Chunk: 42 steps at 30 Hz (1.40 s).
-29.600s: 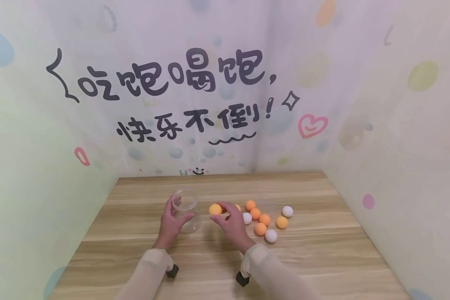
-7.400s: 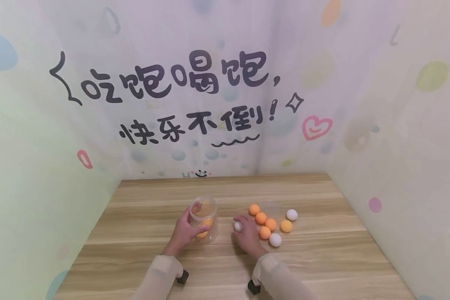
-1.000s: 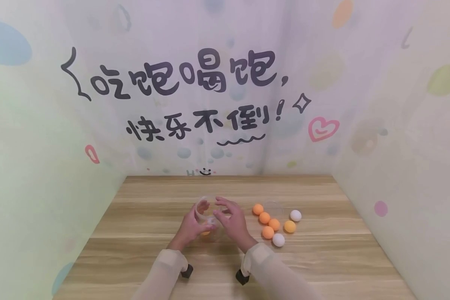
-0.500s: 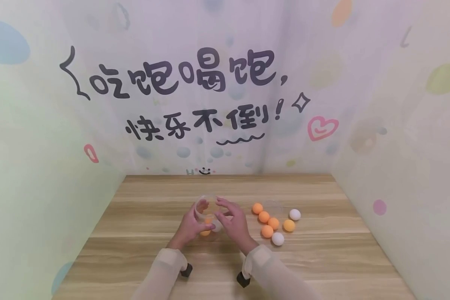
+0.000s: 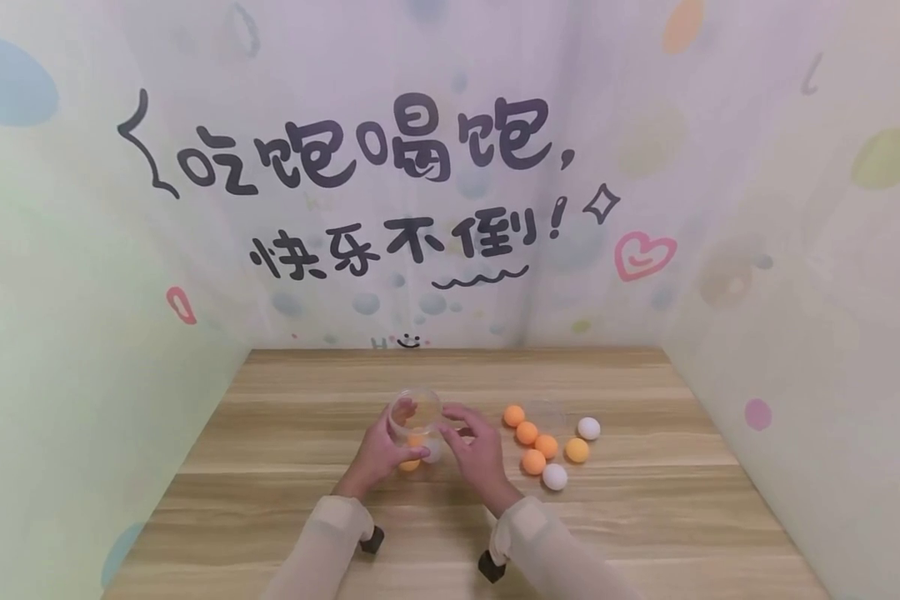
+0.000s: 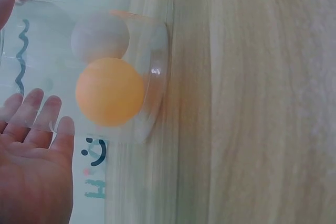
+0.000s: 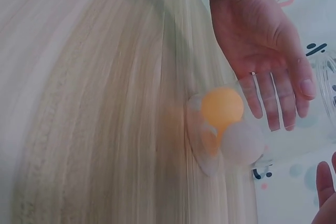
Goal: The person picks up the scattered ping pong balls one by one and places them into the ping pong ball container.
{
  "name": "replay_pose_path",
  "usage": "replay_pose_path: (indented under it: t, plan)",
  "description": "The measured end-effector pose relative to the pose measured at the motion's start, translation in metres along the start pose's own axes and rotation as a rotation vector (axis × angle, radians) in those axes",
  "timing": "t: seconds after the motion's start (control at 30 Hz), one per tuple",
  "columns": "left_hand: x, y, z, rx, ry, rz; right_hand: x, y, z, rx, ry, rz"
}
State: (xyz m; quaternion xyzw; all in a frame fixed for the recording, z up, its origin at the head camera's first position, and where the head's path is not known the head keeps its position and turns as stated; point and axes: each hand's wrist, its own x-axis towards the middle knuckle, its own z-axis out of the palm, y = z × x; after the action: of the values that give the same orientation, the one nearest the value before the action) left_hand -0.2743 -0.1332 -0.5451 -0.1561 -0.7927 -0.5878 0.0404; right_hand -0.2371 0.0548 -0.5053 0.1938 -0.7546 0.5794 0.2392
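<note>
My left hand (image 5: 378,454) grips a clear plastic jar (image 5: 430,415) from its left side, thumb in front and fingers behind. The jar stands upright, its mouth uncovered. Through its wall show a white ping-pong ball (image 6: 100,36) and orange ping-pong balls (image 6: 109,92) at the bottom. Just right of the rim is my right hand (image 5: 480,450), fingers loosely bent and nothing between them. In the right wrist view only a few of its fingertips (image 7: 325,182) show at the edge. Whether they touch the jar I cannot tell.
Right of the hands lie several loose orange ping-pong balls (image 5: 527,432), a yellower ball (image 5: 577,450) and two white ones, one in front (image 5: 555,477) and one farther back (image 5: 588,428). A clear round lid (image 5: 547,410) lies behind them. Walls enclose the wooden table (image 5: 307,392).
Long before, the jar held no balls. Later my right hand took a white ball from the table. That ball has dropped into the jar, and the hand has drawn slightly right, off the rim.
</note>
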Motion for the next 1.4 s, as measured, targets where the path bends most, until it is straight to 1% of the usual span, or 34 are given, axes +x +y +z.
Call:
replay_pose_path:
  t: [0.1,0.2,0.33,0.47,0.57,0.7,0.77,0.9,1.03,1.17,1.4]
  plan:
    - [0.001,-0.002,-0.001,-0.004,0.008,0.004,-0.003,0.015,0.001,-0.025,0.012,0.053]
    - [0.002,-0.002,-0.001,-0.001,0.007,0.009,-0.005,0.020,-0.001,-0.024,0.012,0.097]
    - [0.002,-0.003,-0.001,-0.004,0.001,0.002,-0.008,0.024,-0.004,-0.026,0.000,0.105]
    - [0.002,-0.001,0.000,-0.017,0.000,0.004,-0.010,0.027,-0.009,-0.059,-0.022,0.096]
    - [-0.001,0.013,-0.003,-0.018,-0.012,0.019,-0.011,0.031,-0.013,-0.100,-0.039,0.106]
    - [-0.006,0.033,-0.006,0.000,-0.040,0.017,-0.013,0.037,-0.019,-0.150,-0.064,0.131]
    - [-0.008,0.035,-0.007,-0.011,-0.046,0.004,-0.014,0.038,-0.023,-0.155,-0.075,0.150]
    - [-0.008,0.038,-0.006,-0.022,-0.046,0.001,-0.016,0.039,-0.028,-0.151,-0.081,0.177]
    - [-0.008,0.037,-0.006,-0.005,-0.044,0.008,-0.017,0.041,-0.029,-0.159,-0.092,0.188]
    - [-0.007,0.033,-0.005,-0.002,-0.035,0.015,-0.020,0.043,-0.030,-0.173,-0.108,0.198]
    - [0.000,0.000,0.000,-0.013,-0.003,0.027,-0.023,0.047,-0.032,-0.215,-0.101,0.179]
